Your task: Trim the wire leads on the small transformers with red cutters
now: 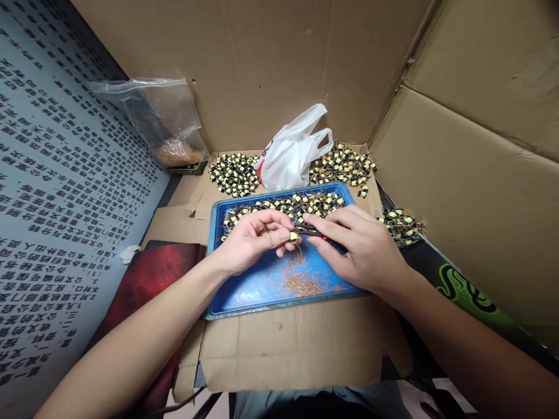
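Note:
Over a blue tray (pixel 262 305), my left hand (pixel 251 241) pinches a small yellow-and-black wire-wound coil (pixel 294 236) between thumb and fingertips. Thin copper-coloured wire ends stick out below the coil. My right hand (pixel 364 247) is closed around dark wire cutters (pixel 312 231) with a bit of red. Their tips point left and meet or nearly meet the coil; the fingers hide most of the handles. Many similar coils (pixel 301 203) fill the far part of the tray. Below my hands lie loose wire clippings (pixel 305 283) on the tray floor.
Behind the tray, a white plastic bag (pixel 290 154) stands between two coil piles (pixel 234 174) (pixel 343 169). Another coil pile (pixel 402 226) lies to the right. A clear zip bag (pixel 174 131) with copper-coloured bits stands back left. Cardboard walls (pixel 262 64) enclose the back and right.

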Available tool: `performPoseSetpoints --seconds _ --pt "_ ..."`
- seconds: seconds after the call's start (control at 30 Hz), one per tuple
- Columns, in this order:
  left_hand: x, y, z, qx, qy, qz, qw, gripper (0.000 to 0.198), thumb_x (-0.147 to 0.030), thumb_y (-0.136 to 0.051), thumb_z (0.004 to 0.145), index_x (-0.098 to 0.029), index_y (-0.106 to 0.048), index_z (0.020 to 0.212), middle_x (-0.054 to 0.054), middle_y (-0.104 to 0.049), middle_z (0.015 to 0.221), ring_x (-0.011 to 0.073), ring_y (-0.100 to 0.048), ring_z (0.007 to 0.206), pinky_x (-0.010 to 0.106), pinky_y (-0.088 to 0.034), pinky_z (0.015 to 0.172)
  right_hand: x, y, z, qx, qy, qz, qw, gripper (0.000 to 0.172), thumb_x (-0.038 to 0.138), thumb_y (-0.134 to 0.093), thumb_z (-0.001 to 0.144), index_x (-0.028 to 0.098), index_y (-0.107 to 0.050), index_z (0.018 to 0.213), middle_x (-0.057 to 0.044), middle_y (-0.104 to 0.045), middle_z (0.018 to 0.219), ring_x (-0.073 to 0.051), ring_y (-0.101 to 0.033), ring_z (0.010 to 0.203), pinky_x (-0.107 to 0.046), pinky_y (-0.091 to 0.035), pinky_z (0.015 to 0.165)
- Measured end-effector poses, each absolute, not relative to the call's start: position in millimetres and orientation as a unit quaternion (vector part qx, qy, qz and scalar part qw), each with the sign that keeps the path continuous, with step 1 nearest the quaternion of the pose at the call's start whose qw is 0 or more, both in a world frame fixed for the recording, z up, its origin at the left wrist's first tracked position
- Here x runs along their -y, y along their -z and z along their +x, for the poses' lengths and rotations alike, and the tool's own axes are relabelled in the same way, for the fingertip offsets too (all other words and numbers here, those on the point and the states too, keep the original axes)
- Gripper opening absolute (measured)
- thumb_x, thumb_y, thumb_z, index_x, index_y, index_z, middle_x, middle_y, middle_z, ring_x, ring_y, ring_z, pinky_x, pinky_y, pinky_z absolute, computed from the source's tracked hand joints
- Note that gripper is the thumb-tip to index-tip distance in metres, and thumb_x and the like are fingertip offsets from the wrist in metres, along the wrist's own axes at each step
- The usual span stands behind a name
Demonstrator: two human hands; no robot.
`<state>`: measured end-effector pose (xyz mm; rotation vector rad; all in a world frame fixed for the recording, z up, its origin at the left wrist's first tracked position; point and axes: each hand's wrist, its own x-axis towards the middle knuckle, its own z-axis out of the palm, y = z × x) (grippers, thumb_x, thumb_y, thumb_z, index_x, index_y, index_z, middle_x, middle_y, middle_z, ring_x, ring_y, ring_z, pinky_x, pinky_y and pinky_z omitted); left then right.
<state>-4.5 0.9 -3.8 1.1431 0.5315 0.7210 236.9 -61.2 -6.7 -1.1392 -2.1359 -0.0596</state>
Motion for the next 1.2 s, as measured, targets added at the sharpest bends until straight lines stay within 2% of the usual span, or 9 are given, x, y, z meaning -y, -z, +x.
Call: performPoseSetpoints --seconds 0.27,0.5,0.77,1.03,1.2 --pt "2.2 -0.4 -4.5 -0.211 -0.327 0.501 0.773 0.018 -0.024 -0.085 0.09 -0.013 -0.073 0.096 0.008 -0.08 0.086 0.0084 -0.066 0.06 0.017 -0.053 0.055 58.8 5.3 240.2 0.825 0.036 -0.451 0.338 0.035 0.034 -0.064 0.104 0.018 -0.076 0.133 -0.01 -0.075 0.096 -0.026 -0.067 0.089 -0.045 -0.057 0.084" --pt "2.7 -4.6 -3.5 -0.221 -0.341 0.483 0.776 0.021 -0.024 -0.086 0.088 -0.014 -0.069 0.095 0.009 -0.079 0.085 0.0073 -0.059 0.056 0.016 -0.046 0.05 57.7 -1.1 242.7 0.796 -0.031 -0.427 0.428 0.033 0.029 -0.063 0.105 0.018 -0.075 0.134 -0.01 -0.078 0.1 -0.023 -0.072 0.088 -0.041 -0.06 0.084" --pt "0.0 -6.1 -5.0 -0.223 -0.327 0.452 0.8 0.015 -0.021 -0.081 0.09 -0.016 -0.069 0.098 0.005 -0.076 0.087 0.0106 -0.067 0.066 0.018 -0.053 0.055 59.2 7.5 239.4 0.842 0.027 -0.375 0.386 0.035 0.031 -0.065 0.103 0.014 -0.075 0.132 -0.01 -0.077 0.094 -0.023 -0.067 0.082 -0.041 -0.058 0.077" --pt "0.3 -5.4 -5.7 -0.217 -0.307 0.447 0.811 0.014 -0.02 -0.082 0.089 -0.014 -0.069 0.095 0.004 -0.071 0.083 0.0097 -0.066 0.063 0.017 -0.051 0.053 60.4 6.6 238.2 0.848 0.085 -0.37 0.371 0.036 0.03 -0.069 0.101 0.014 -0.074 0.133 -0.01 -0.075 0.094 -0.024 -0.062 0.083 -0.039 -0.056 0.077" --pt "0.6 -4.3 -5.3 -0.212 -0.298 0.459 0.809 0.014 -0.021 -0.081 0.091 -0.014 -0.069 0.094 0.003 -0.07 0.079 0.0094 -0.065 0.062 0.016 -0.051 0.053 60.8 6.5 239.2 0.85 0.115 -0.365 0.362 0.035 0.03 -0.068 0.102 0.015 -0.074 0.132 -0.007 -0.075 0.09 -0.023 -0.059 0.077 -0.037 -0.052 0.07"
